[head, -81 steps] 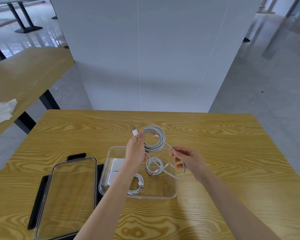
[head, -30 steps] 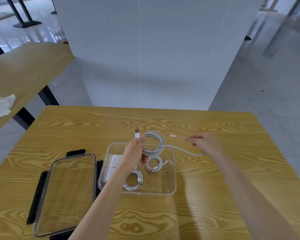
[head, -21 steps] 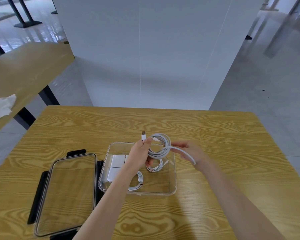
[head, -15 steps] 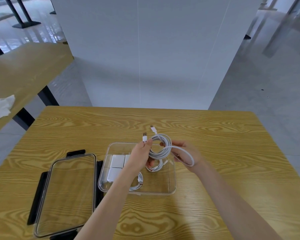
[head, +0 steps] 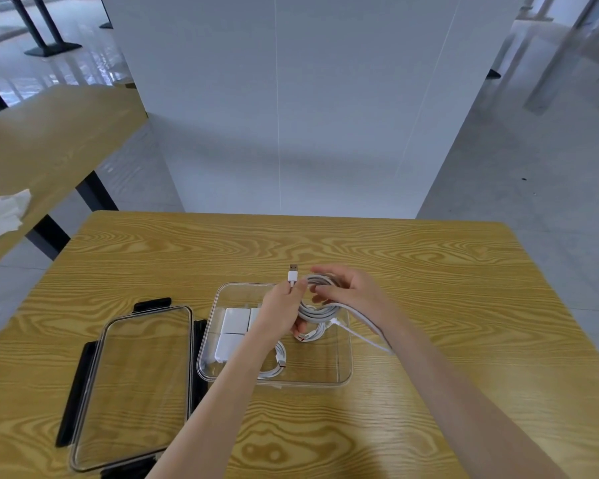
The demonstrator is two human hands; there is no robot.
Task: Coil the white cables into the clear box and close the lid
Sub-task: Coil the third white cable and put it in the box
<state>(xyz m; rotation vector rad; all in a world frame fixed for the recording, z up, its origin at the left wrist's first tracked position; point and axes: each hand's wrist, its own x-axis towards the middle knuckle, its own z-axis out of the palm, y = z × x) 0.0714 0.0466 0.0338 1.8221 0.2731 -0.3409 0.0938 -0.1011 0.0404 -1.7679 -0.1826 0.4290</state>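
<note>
A clear box [head: 343, 376] sits open in the middle of the wooden table. Above its far half my left hand [head: 282, 311] grips a coiled white cable [head: 320, 311], whose USB plug [head: 293, 273] sticks up past my thumb. My right hand [head: 350, 288] curls round the coil's far side, and a loose strand [head: 363, 337] trails under my right wrist. Two smaller coiled cables [head: 274, 366] and white charger blocks [head: 234, 321] lie inside the box. The clear lid [head: 132, 385] with black clasps lies flat to the left of the box.
The wooden table [head: 429, 271] has bare surface to the right and behind the box. A white partition [head: 277, 98] stands just past the far edge. A second table with a crumpled white tissue [head: 2, 212] is at the left.
My right hand pulled the cable end out to the right, then swung it back and wrapped it onto the coil. It now rests on the coil beside my left hand.
</note>
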